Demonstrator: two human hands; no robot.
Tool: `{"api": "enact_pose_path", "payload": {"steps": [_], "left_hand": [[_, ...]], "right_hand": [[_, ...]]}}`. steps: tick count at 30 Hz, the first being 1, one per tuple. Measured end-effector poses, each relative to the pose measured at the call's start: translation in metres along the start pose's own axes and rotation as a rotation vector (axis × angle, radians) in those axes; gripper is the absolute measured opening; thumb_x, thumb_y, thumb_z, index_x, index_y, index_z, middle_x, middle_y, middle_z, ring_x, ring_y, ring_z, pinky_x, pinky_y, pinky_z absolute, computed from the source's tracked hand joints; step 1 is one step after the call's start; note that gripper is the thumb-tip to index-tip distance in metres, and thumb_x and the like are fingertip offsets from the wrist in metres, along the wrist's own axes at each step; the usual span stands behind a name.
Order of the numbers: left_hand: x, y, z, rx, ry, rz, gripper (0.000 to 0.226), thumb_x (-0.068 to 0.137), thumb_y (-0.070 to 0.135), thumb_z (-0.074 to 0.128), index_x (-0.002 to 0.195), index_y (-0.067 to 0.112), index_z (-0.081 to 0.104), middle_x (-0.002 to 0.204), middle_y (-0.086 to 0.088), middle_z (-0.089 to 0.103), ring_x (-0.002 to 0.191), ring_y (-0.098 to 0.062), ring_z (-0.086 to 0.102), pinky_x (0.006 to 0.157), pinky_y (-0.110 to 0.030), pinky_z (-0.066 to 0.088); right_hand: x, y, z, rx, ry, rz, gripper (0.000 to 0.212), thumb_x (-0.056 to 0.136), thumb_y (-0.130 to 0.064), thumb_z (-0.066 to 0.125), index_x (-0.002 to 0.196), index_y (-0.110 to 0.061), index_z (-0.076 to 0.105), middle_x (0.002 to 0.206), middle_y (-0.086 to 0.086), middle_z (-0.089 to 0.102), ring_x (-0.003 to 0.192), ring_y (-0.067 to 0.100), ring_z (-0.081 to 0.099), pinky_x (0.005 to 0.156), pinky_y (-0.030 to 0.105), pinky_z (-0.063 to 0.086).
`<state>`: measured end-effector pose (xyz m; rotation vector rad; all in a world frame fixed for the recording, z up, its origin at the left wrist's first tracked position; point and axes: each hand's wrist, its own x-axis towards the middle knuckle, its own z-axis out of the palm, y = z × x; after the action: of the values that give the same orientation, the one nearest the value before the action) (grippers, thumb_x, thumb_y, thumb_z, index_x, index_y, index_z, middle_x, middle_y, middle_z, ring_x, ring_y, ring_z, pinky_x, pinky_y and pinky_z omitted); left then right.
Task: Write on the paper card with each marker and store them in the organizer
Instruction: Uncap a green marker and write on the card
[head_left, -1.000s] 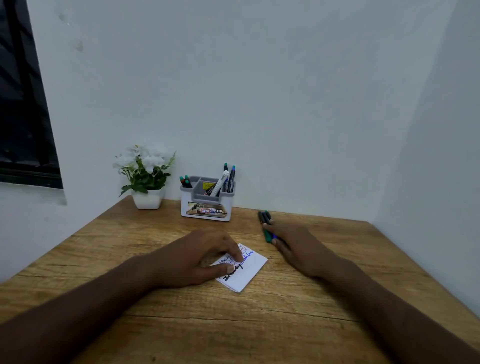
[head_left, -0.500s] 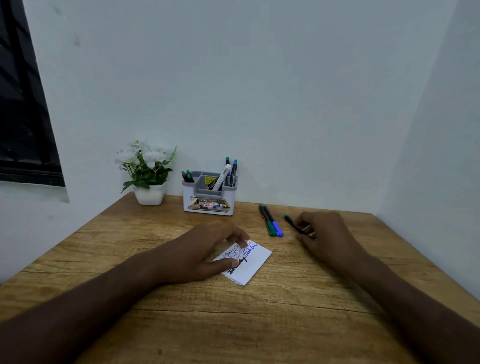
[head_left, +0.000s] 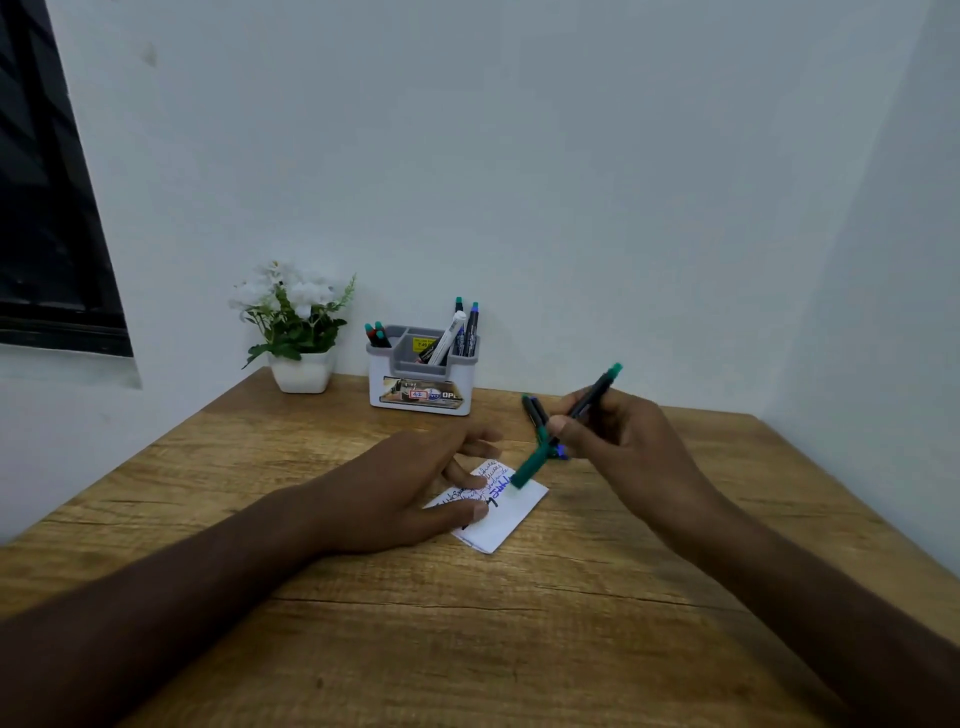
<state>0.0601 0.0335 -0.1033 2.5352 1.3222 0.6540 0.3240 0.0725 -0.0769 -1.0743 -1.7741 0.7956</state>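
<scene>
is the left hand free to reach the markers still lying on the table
Probably not right now: the left hand is pinning the paper card, and the right hand with its green marker crosses over those markers.

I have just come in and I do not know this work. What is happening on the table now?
A person is writing on a paper card with markers. The left hand rests on the card, fingers pressing it to the table. The right hand grips a green marker, cap still on, raised above the card. Two more markers lie on the table behind it. Several markers already stand in the organizer by the wall, beside a plant.
</scene>
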Motion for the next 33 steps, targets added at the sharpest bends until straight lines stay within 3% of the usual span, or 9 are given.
{"api": "enact_pose_path", "payload": {"steps": [3, 6, 8, 10, 14, 18, 25, 28, 33], "left_hand": [[0.000, 0.008, 0.000, 0.069, 0.008, -0.005, 0.054, 0.099, 0.068, 0.048, 0.147, 0.044, 0.046, 0.133, 0.037, 0.056, 0.114, 0.016, 0.060, 0.093, -0.019, 0.048], [0.002, 0.012, 0.005, 0.177, 0.061, 0.042, 0.041, 0.105, 0.067, 0.031, 0.127, 0.043, 0.055, 0.115, 0.024, 0.066, 0.101, 0.004, 0.060, 0.083, -0.026, 0.049], [0.003, 0.009, 0.009, 0.225, 0.097, 0.070, 0.028, 0.110, 0.058, 0.026, 0.106, 0.043, 0.050, 0.096, 0.017, 0.062, 0.088, -0.003, 0.055, 0.076, -0.020, 0.041], [0.004, 0.008, 0.011, 0.248, 0.110, 0.066, 0.022, 0.111, 0.056, 0.023, 0.098, 0.046, 0.039, 0.087, 0.016, 0.057, 0.083, -0.005, 0.052, 0.073, -0.015, 0.033], [0.006, 0.005, 0.014, 0.245, 0.115, 0.041, 0.022, 0.104, 0.066, 0.018, 0.099, 0.050, 0.032, 0.088, 0.017, 0.054, 0.081, -0.004, 0.050, 0.070, -0.033, 0.045], [0.007, 0.000, 0.014, 0.276, 0.094, 0.011, 0.029, 0.105, 0.066, 0.016, 0.103, 0.047, 0.037, 0.091, 0.012, 0.060, 0.081, -0.006, 0.054, 0.074, -0.042, 0.051], [0.008, -0.002, 0.013, 0.174, 0.141, 0.013, 0.046, 0.108, 0.061, 0.018, 0.111, 0.033, 0.054, 0.089, 0.012, 0.065, 0.075, -0.007, 0.059, 0.071, -0.043, 0.051], [0.007, -0.002, 0.013, 0.154, 0.157, 0.032, 0.049, 0.107, 0.066, 0.014, 0.107, 0.036, 0.052, 0.087, 0.012, 0.065, 0.074, -0.008, 0.059, 0.070, -0.039, 0.050], [0.004, -0.006, 0.011, 0.135, 0.153, 0.020, 0.061, 0.103, 0.074, 0.007, 0.104, 0.036, 0.055, 0.082, 0.017, 0.059, 0.074, -0.004, 0.057, 0.070, -0.031, 0.047]], "right_hand": [[-0.015, -0.001, 0.022, 0.150, -0.017, 0.008, 0.008, 0.096, -0.019, 0.077, 0.102, -0.023, 0.081, 0.094, -0.002, 0.083, 0.090, 0.012, 0.078, 0.087, 0.036, 0.064], [-0.022, -0.002, 0.033, 0.317, -0.095, 0.032, 0.017, 0.099, -0.020, 0.071, 0.111, -0.014, 0.081, 0.090, 0.009, 0.082, 0.085, 0.019, 0.077, 0.087, 0.039, 0.066], [-0.024, -0.005, 0.036, 0.445, -0.136, 0.059, 0.029, 0.096, -0.026, 0.068, 0.116, -0.008, 0.079, 0.089, 0.010, 0.082, 0.083, 0.018, 0.077, 0.082, 0.032, 0.066], [-0.026, -0.007, 0.036, 0.488, -0.164, 0.081, 0.033, 0.094, -0.029, 0.067, 0.115, -0.007, 0.079, 0.095, 0.011, 0.083, 0.088, 0.021, 0.079, 0.085, 0.032, 0.066], [-0.028, -0.007, 0.033, 0.314, -0.204, 0.070, 0.016, 0.098, -0.020, 0.072, 0.111, -0.016, 0.081, 0.105, 0.004, 0.084, 0.103, 0.021, 0.080, 0.096, 0.037, 0.064], [-0.027, -0.006, 0.034, 0.438, -0.155, 0.086, 0.018, 0.099, -0.013, 0.068, 0.113, -0.008, 0.079, 0.100, 0.015, 0.084, 0.097, 0.029, 0.081, 0.090, 0.039, 0.066], [-0.028, -0.009, 0.039, 0.592, -0.136, 0.113, 0.031, 0.096, -0.026, 0.066, 0.117, -0.007, 0.078, 0.107, 0.019, 0.082, 0.106, 0.031, 0.080, 0.094, 0.034, 0.065], [-0.030, -0.011, 0.043, 0.677, -0.184, 0.151, 0.034, 0.098, -0.028, 0.059, 0.118, -0.004, 0.074, 0.110, 0.021, 0.081, 0.109, 0.032, 0.079, 0.095, 0.034, 0.064], [-0.024, -0.014, 0.033, 0.847, -0.172, 0.215, 0.032, 0.110, -0.037, 0.044, 0.110, -0.010, 0.060, 0.113, 0.034, 0.076, 0.109, 0.045, 0.077, 0.097, 0.047, 0.064]]}}
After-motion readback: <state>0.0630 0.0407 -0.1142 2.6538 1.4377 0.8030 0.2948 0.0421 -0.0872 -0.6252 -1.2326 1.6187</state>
